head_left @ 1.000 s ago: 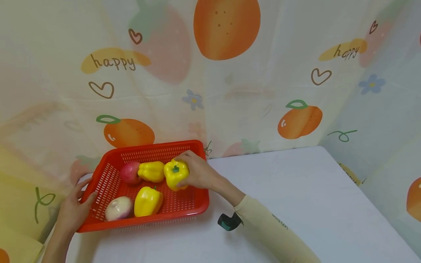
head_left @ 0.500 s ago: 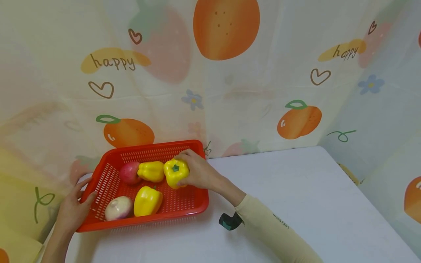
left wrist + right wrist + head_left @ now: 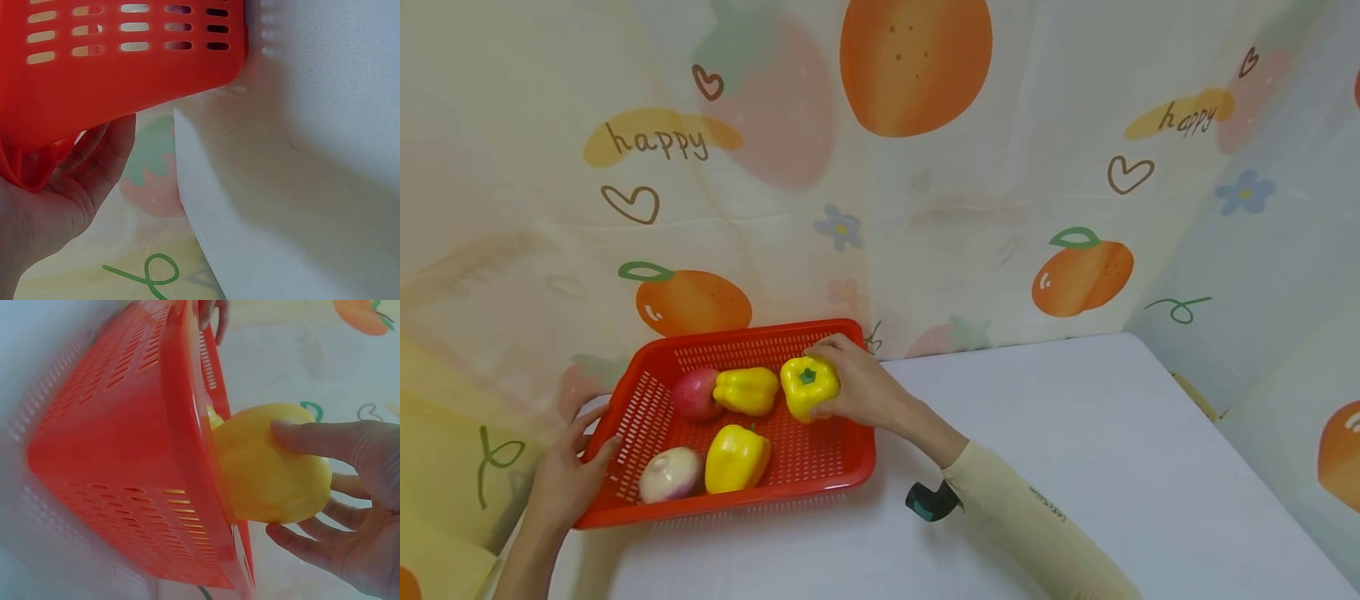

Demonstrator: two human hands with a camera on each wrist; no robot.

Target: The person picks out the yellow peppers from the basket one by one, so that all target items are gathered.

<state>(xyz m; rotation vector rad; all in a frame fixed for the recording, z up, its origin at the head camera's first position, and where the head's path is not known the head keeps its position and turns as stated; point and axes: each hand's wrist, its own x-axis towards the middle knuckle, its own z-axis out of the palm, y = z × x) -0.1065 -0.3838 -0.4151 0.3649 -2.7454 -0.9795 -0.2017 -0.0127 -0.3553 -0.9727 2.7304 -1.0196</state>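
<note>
The right hand [image 3: 862,385] holds a yellow bell pepper [image 3: 808,390] by its right side, over the right part of a red basket [image 3: 715,504]. In the right wrist view, thumb and fingers curl round the pepper [image 3: 272,465], which stands partly above the rim. At the basket's left end the left hand [image 3: 567,482] grips the rim; in the left wrist view its fingers [image 3: 103,156] bend under the rim. Inside lie a yellow pepper [image 3: 747,392] at the back, another yellow pepper [image 3: 737,459] in front, a pinkish-red round item [image 3: 696,394] and a white-purple onion-like one [image 3: 671,476].
The basket stands on a white table [image 3: 1075,467], near its back edge. A patterned cloth [image 3: 940,250] hangs behind and at both sides. A black device [image 3: 932,502] sits at the right wrist.
The right hand has moved slightly right and up in the head view, with the pepper tilted a little and no longer touching the back pepper. The left hand has hardly moved.
</note>
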